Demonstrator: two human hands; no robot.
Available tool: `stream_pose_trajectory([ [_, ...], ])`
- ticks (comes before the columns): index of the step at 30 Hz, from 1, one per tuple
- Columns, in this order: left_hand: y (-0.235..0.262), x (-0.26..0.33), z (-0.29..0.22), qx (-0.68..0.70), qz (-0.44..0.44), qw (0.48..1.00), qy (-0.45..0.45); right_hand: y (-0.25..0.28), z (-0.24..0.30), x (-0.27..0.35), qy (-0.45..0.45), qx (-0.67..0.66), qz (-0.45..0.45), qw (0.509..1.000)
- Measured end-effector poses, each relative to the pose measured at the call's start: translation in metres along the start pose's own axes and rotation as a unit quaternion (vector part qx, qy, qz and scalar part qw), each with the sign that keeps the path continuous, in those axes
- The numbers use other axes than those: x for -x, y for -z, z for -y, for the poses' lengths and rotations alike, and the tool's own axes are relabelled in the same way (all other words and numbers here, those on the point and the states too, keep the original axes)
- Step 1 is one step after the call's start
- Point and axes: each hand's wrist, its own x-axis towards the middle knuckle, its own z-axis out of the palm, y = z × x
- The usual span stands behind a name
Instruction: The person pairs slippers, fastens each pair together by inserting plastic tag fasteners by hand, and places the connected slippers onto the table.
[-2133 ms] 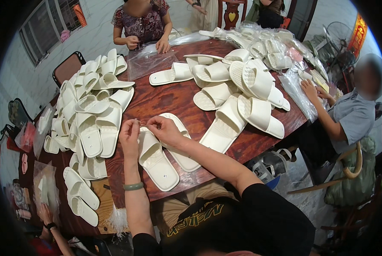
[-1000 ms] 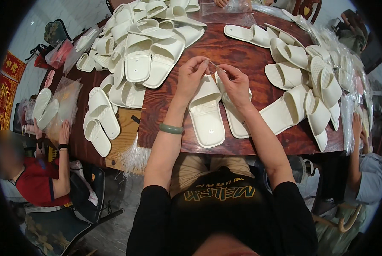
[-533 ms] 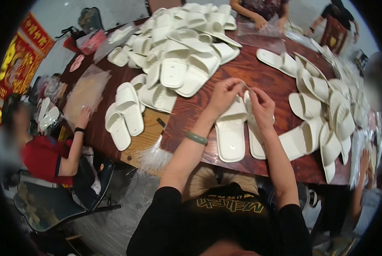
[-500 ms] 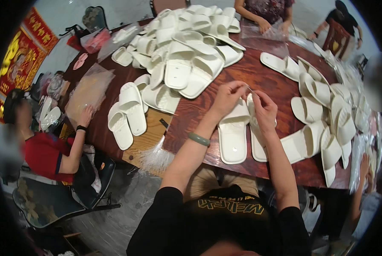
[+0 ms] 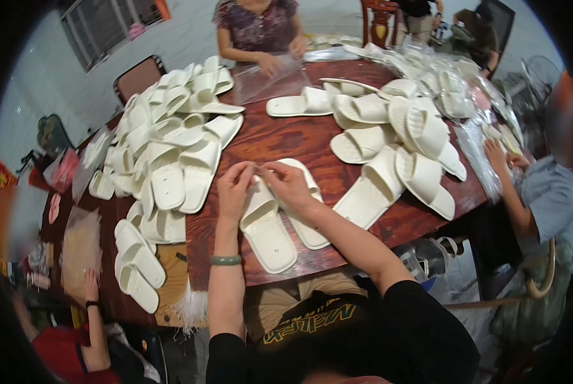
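A pair of white open-toed slippers lies in front of me: the left slipper (image 5: 275, 246) and the right slipper (image 5: 315, 237), heels toward me. My left hand (image 5: 235, 184), a green bangle on its wrist, is closed in a pinch over the toe end of the left slipper. My right hand (image 5: 291, 185) is closed too, its fingertips meeting the left hand's and its palm over the toe area of the pair. What the fingertips pinch is too small to make out. A bundle of white strings (image 5: 192, 307) hangs at the table's near edge.
A large heap of white slippers (image 5: 168, 131) stands left on the brown table (image 5: 254, 137), another pile (image 5: 389, 121) to the right. Across from me a person handles a clear plastic bag (image 5: 270, 82). Other people sit at both sides. Plastic-wrapped slippers (image 5: 450, 86) lie far right.
My view has swung to the right, so the table's contents sit further left in the picture. My hands stay fingertip to fingertip above the toe ends of the pair.
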Motion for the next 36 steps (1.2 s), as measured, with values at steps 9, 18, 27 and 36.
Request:
stream_pose_trajectory([
  [9,-0.002,0.000,-0.003,-0.042,0.012,0.999,0.018,0.007,0.016,0.004,0.037,0.051,0.002,0.998],
  [18,0.004,0.003,0.000,0.025,-0.003,1.000,0.003,0.002,0.023,0.007,0.083,0.042,-0.012,0.996],
  [27,0.002,0.002,-0.001,-0.017,0.016,1.000,0.005,0.003,0.022,0.004,0.033,0.015,-0.012,0.999],
  [36,0.001,0.000,0.003,-0.022,0.003,1.000,0.010,0.007,0.022,0.002,0.006,0.003,0.022,1.000],
])
